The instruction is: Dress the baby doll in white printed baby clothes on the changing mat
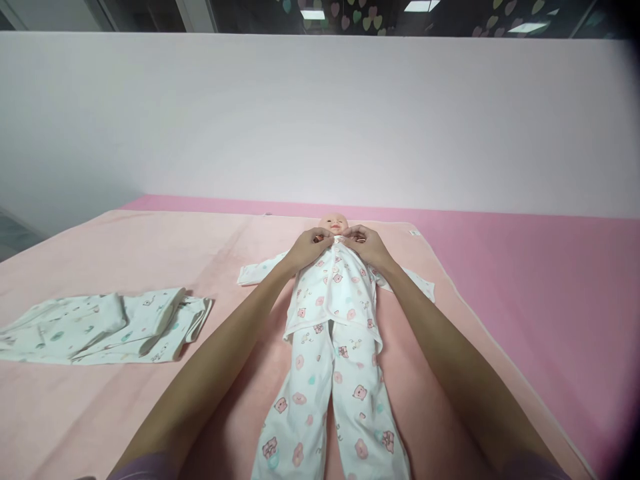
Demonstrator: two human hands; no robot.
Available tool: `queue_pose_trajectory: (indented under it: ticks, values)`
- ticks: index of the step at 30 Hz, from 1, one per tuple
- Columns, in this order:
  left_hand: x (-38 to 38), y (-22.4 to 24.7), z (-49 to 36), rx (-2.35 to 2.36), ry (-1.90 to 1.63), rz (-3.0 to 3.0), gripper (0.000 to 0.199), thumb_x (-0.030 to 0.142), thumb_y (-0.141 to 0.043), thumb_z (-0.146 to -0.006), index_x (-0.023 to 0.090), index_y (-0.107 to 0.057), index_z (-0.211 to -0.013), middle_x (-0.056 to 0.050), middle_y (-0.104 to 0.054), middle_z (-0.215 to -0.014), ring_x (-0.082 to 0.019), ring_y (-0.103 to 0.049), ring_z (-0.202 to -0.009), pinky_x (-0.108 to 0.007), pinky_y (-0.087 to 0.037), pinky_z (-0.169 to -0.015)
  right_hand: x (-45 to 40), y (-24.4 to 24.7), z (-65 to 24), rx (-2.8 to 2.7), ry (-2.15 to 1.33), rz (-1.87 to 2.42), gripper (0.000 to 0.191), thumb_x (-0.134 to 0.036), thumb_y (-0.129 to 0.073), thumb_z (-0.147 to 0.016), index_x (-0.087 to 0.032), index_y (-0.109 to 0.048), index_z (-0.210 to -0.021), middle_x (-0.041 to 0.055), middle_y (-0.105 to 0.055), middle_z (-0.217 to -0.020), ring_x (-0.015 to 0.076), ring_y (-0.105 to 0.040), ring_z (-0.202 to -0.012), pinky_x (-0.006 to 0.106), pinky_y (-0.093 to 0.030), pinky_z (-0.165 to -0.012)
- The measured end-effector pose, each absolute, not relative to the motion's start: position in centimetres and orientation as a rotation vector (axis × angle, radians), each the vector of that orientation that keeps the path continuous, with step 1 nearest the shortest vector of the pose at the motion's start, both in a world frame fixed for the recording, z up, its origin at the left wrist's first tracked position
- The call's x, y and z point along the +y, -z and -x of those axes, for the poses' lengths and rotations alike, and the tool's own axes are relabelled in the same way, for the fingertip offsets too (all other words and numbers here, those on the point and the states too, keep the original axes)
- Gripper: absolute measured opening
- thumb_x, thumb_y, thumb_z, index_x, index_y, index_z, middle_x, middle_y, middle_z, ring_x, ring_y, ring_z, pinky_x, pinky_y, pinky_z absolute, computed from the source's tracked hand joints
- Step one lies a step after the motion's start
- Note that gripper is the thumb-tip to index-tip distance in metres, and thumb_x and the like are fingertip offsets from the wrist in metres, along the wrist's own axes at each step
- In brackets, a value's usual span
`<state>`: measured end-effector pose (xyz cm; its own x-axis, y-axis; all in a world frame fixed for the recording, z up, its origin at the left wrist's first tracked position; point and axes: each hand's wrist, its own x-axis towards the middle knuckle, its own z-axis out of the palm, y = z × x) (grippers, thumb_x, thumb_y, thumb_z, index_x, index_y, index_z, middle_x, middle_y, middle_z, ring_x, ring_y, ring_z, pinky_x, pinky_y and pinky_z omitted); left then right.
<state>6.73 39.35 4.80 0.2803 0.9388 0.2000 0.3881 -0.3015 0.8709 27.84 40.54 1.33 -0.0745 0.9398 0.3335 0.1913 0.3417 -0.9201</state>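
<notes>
A baby doll (334, 223) lies on its back, dressed in a white printed pajama top (333, 287) and matching pajama pants (310, 387). At the doll's neck, my left hand (311, 248) pinches one side of the top's collar. From the other side, my right hand (369, 247) has its fingers closed on the collar too. The two hands almost meet just below the doll's chin. Both sleeves of the top stretch out sideways, partly behind my forearms. My fingertips cover the exact spot that they grip.
A folded white printed cloth (105, 327) lies to the left. Under everything is a peach blanket (225, 260), spread over a pink surface (540, 287). A white wall (320, 120) rises behind, with dark windows (350, 17) above it.
</notes>
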Motion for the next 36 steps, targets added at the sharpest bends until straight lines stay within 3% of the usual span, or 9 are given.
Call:
queue_pose_trajectory:
  ticks: [9,14,17,21,26,31,36]
  values:
    - [39.4,-5.2,-5.8,1.060,-0.856,-1.756,0.043,0.054,-0.071,-0.089,0.018,-0.078,-0.112,-0.008,-0.076,-0.105,-0.021,-0.066,-0.093,-0.031,-0.050,-0.081,40.9,-0.8,-28.0,-1.513,-0.856,1.060,0.041,-0.052,-0.091,-0.071,-0.022,-0.075,-0.094,0.0063,-0.076,-0.101,0.0210,-0.065,-0.090,0.036,-0.054,-0.086]
    - [39.5,-5.6,-5.8,1.173,-0.812,-1.783,0.036,0.045,-0.073,-0.087,0.019,-0.079,-0.112,-0.006,-0.071,-0.093,-0.020,-0.062,-0.086,-0.029,-0.047,-0.074,40.9,-0.9,-28.0,-1.501,-0.873,1.073,0.046,-0.055,-0.093,-0.068,-0.022,-0.075,-0.094,0.0053,-0.075,-0.099,0.0199,-0.063,-0.087,0.035,-0.054,-0.084]
    - [39.9,-5.3,-6.0,1.236,-0.851,-1.746,0.035,0.041,-0.077,-0.085,0.020,-0.076,-0.114,-0.005,-0.070,-0.097,-0.018,-0.061,-0.087,-0.028,-0.046,-0.074,40.7,-1.0,-27.9,-1.491,-0.893,1.075,0.046,-0.054,-0.093,-0.067,-0.021,-0.076,-0.094,0.0048,-0.075,-0.099,0.0188,-0.062,-0.087,0.034,-0.052,-0.083]
    - [40.8,-4.1,-6.2,1.238,-0.924,-1.712,0.033,0.042,-0.082,-0.082,0.020,-0.072,-0.105,-0.005,-0.070,-0.102,-0.017,-0.060,-0.087,-0.027,-0.045,-0.075,40.6,-0.9,-27.8,-1.438,-0.898,1.102,0.044,-0.054,-0.092,-0.069,-0.021,-0.075,-0.092,0.0043,-0.074,-0.097,0.0191,-0.062,-0.088,0.034,-0.051,-0.083]
    - [41.1,-3.2,-6.6,1.318,-0.953,-1.568,0.040,0.046,-0.086,-0.077,0.020,-0.060,-0.092,-0.001,-0.062,-0.086,-0.015,-0.057,-0.078,-0.028,-0.041,-0.069,40.5,0.0,-27.5,-1.427,-0.866,1.144,0.043,-0.055,-0.089,-0.071,-0.021,-0.074,-0.093,0.0051,-0.075,-0.100,0.0202,-0.063,-0.090,0.035,-0.051,-0.085]
    - [40.0,-2.7,-7.7,1.414,-1.093,-1.564,0.036,0.042,-0.080,-0.084,0.020,-0.054,-0.093,-0.001,-0.060,-0.089,-0.015,-0.056,-0.079,-0.028,-0.044,-0.073,39.4,0.3,-26.7,-1.449,-0.636,1.218,0.039,-0.056,-0.073,-0.086,-0.021,-0.070,-0.101,0.0081,-0.074,-0.109,0.0221,-0.064,-0.095,0.038,-0.052,-0.093]
    - [38.4,-2.6,-3.7,1.495,-1.006,-1.967,0.035,0.048,-0.059,-0.098,0.018,-0.063,-0.118,-0.010,-0.071,-0.113,-0.020,-0.064,-0.096,-0.032,-0.049,-0.087,36.0,0.8,-32.2,-1.692,-0.262,1.373,0.042,-0.048,-0.061,-0.094,-0.020,-0.066,-0.125,0.0149,-0.069,-0.127,0.0277,-0.063,-0.109,0.043,-0.050,-0.100]
